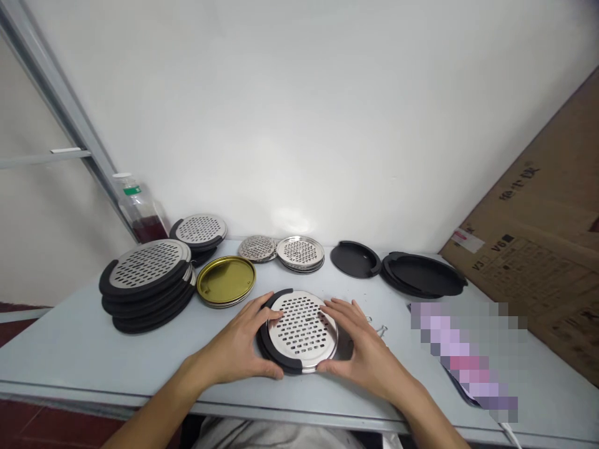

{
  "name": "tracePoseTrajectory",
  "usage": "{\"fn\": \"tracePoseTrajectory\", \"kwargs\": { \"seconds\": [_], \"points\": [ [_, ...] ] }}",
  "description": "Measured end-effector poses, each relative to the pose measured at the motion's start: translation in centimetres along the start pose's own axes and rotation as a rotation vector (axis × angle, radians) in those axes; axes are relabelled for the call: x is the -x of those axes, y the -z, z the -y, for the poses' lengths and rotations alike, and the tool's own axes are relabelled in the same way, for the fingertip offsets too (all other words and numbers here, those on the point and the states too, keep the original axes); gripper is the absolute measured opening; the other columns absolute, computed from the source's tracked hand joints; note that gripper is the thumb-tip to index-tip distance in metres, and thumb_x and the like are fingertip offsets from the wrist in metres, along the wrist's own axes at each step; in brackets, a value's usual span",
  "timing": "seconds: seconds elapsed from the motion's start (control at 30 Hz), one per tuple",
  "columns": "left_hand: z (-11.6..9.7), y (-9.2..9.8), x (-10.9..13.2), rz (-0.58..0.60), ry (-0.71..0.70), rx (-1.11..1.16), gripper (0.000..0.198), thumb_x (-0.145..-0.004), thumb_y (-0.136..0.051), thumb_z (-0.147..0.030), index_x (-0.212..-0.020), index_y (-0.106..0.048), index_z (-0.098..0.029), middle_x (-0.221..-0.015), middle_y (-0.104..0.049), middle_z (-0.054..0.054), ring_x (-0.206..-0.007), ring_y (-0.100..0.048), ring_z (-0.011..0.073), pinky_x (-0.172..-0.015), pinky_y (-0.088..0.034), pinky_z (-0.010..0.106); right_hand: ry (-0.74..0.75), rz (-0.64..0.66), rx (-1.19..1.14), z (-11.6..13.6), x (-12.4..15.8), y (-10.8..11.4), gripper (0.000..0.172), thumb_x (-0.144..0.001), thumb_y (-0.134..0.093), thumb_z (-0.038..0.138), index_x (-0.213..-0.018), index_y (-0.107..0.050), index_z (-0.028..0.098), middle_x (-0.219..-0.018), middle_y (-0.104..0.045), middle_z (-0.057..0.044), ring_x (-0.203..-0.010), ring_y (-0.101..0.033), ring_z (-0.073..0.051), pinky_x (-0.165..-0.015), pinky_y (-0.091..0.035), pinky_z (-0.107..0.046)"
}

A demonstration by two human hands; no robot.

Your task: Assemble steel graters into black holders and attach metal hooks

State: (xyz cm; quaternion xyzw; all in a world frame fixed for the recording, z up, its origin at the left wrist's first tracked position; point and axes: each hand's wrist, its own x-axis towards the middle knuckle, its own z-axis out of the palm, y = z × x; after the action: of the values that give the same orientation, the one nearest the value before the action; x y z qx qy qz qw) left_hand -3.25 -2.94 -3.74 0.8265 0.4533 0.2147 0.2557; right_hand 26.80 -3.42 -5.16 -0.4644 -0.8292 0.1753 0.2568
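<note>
Perforated steel disc (pixel 302 327) lies in a black rubber rim (pixel 264 342) on the pale table (pixel 79 349), directly in front of the person. The left hand (pixel 238 340) and right hand (pixel 367 352) clasp it from opposite sides, both spread, with fingers resting across the steel and thumbs toward the near edge; neither hand pinches.

Five stacks or pieces of similar discs lie further back. Far left stands the tallest stack of black-rimmed steel discs (pixel 147 284), about three or four deep, with a shorter black-rimmed stack (pixel 200 229) of perhaps two behind it. These look already fitted together. Beside them sits a pile of gold-lacquered discs (pixel 225 280), at least two, the lower ones hard to count. Two stacks of bare steel discs follow, a small one (pixel 256 248) of about two and a larger one (pixel 300 252) of about three. To the right lie one black tray (pixel 354 259) and a stack of black trays (pixel 423 274), about two. That makes one piece in hand and seven stacks or pieces around it.
</note>
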Motion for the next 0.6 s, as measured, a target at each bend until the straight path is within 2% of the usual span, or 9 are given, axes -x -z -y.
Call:
{"fn": "tracePoseTrajectory", "kwargs": {
  "seconds": [0.13,0.27,0.37,0.6],
  "points": [
    [-0.3,0.1,0.1,0.017,0.034,-0.009,0.088,-0.054,-0.088,-0.057,-0.129,-0.055,-0.025,-0.159,-0.029,0.015,-0.145,-0.03,0.0402,-0.117,-0.031,0.058,-0.016,0.035,0.021,0.4,0.1,0.0,0.086,-0.074,-0.073,0.065,-0.145,-0.045,0.027,-0.154,-0.04,-0.013,-0.147,-0.028,-0.036,-0.121,-0.013,-0.064],
    [-0.3,0.1,0.0,0.027,0.043,-0.007,0.089,-0.054,-0.088,-0.058,-0.129,-0.054,-0.024,-0.159,-0.029,0.014,-0.146,-0.029,0.0394,-0.117,-0.03,0.057,-0.018,0.094,-0.021,0.4,0.5,0.7,0.078,-0.083,-0.069,0.053,-0.15,-0.036,0.034,-0.16,-0.032,-0.008,-0.149,-0.022,-0.033,-0.122,-0.013,-0.063],
    [-0.3,0.1,0.0,0.017,0.043,0.001,0.089,-0.053,-0.089,-0.057,-0.129,-0.055,-0.025,-0.159,-0.03,0.013,-0.146,-0.029,0.0394,-0.118,-0.03,0.057,-0.013,0.091,-0.036,0.3,0.4,1.0,0.077,-0.084,-0.069,0.049,-0.151,-0.035,0.034,-0.159,-0.034,-0.008,-0.149,-0.025,-0.033,-0.122,-0.014,-0.061],
    [-0.2,0.0,-0.1,-0.013,0.022,-0.006,0.09,-0.051,-0.089,-0.057,-0.126,-0.055,-0.023,-0.157,-0.033,0.016,-0.144,-0.033,0.0407,-0.117,-0.032,0.057,-0.005,0.03,0.007,0.5,-0.1,0.1,0.082,-0.077,-0.072,0.062,-0.146,-0.043,0.027,-0.15,-0.045,-0.013,-0.144,-0.035,-0.034,-0.122,-0.012,-0.062]
  ]
}}
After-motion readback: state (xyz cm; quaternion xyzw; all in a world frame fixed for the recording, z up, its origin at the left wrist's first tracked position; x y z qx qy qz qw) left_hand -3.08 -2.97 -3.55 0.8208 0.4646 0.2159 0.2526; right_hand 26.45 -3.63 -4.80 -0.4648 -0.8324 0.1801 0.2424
